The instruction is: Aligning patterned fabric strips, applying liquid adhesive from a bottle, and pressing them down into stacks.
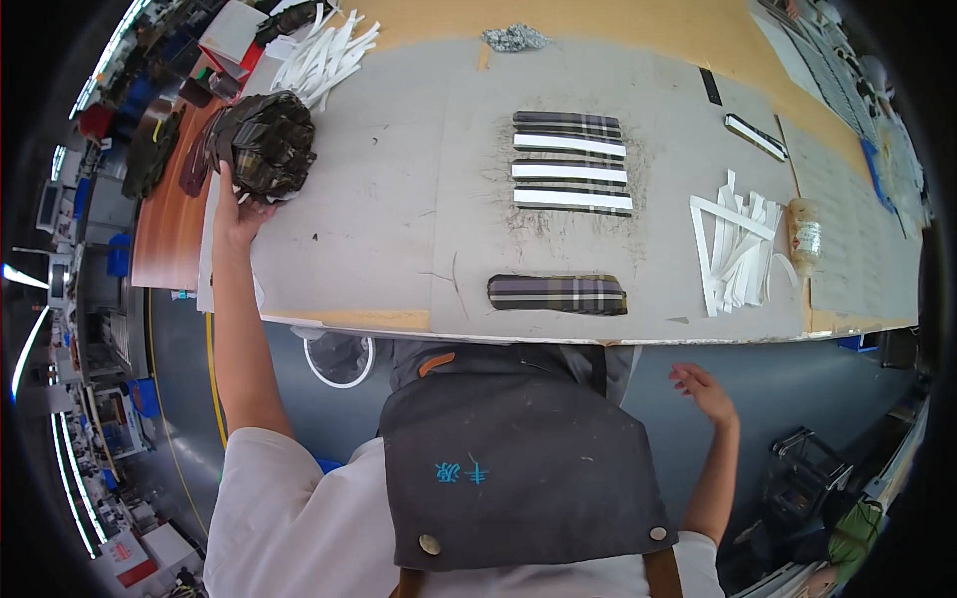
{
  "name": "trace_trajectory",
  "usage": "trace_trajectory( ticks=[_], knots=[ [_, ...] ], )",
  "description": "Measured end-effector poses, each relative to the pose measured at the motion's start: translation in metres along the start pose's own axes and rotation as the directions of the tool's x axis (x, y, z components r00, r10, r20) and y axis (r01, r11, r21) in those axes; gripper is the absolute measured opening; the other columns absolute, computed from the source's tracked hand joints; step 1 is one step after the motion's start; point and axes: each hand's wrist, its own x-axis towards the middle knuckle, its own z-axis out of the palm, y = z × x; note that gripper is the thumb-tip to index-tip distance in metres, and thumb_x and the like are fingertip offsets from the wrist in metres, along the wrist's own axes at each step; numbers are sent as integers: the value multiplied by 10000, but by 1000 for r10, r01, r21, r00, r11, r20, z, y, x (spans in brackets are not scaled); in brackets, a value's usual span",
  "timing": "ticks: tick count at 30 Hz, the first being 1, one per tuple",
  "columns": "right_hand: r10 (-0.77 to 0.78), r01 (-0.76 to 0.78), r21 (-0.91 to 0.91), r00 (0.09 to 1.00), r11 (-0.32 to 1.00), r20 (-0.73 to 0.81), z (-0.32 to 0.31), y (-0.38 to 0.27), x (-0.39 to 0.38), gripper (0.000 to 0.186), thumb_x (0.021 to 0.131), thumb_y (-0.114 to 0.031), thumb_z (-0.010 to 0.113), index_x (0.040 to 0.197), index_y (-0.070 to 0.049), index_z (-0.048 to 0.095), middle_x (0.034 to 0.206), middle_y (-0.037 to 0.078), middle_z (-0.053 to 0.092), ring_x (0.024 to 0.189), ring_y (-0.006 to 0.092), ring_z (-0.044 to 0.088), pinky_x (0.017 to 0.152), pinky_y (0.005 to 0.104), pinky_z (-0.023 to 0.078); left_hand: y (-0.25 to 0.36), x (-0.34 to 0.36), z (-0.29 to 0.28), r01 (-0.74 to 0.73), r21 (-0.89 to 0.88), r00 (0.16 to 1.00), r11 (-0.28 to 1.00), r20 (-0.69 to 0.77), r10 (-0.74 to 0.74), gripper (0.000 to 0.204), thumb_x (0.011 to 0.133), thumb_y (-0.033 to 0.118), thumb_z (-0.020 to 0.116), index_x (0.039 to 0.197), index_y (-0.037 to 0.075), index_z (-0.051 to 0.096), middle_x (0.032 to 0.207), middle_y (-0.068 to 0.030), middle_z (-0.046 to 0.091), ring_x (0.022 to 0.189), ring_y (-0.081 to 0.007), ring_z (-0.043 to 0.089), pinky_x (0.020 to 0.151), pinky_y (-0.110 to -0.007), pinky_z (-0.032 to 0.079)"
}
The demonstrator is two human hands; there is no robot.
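My left hand [242, 206] reaches to the far left of the table and grips the near edge of a dark, glossy, crumpled bundle [264, 149]; some of the fingers are hidden beneath it. My right hand [706, 393] hangs off the table's front edge at the right, fingers loosely apart and holding nothing. Near the front edge, in the middle, lies a dark plaid strip [558, 293]. Beyond it, a row of plaid strips [566, 122] alternates with white strips [569, 173] laid along them.
At right lie a loose pile of white strips [738, 249], a bottle [803, 236] and a dark-edged white strip [756, 137]. More white strips [324, 60] are heaped at the far left. A crumpled silvery clump [514, 38] sits at the back. Below the table stands a white-rimmed bin [339, 383].
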Motion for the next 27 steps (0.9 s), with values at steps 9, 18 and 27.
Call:
trace_trajectory(
  ticks=[9,18,27],
  knots=[
    [-496,474,-266,868,839,-20,-18,-256,-43,271,973,-154,460,1076,36,624,896,83,652,828,160,592,758,276,468,3,-23,-40,-262,76,958,962,-98,269,902,838,501,663,1422,-34,230,1359,-208,346,1243,-309,398,1030,-452,341],
    [-768,739,-417,626,528,137,33,-349,59,174,890,-7,533,1039,21,619,1016,158,637,908,271,618,790,312,478,20,-23,45,-703,672,260,-233,548,795,493,951,212,525,1379,5,396,1428,-185,404,1330,-346,359,1105,-403,251],
    [-782,778,-419,585,468,214,40,-354,84,158,884,0,511,993,39,618,986,165,632,944,282,606,840,334,462,58,26,50,-697,657,176,-287,545,820,434,925,283,550,1251,-1,520,1313,-196,522,1272,-385,427,1043,-456,335]
  ],
)
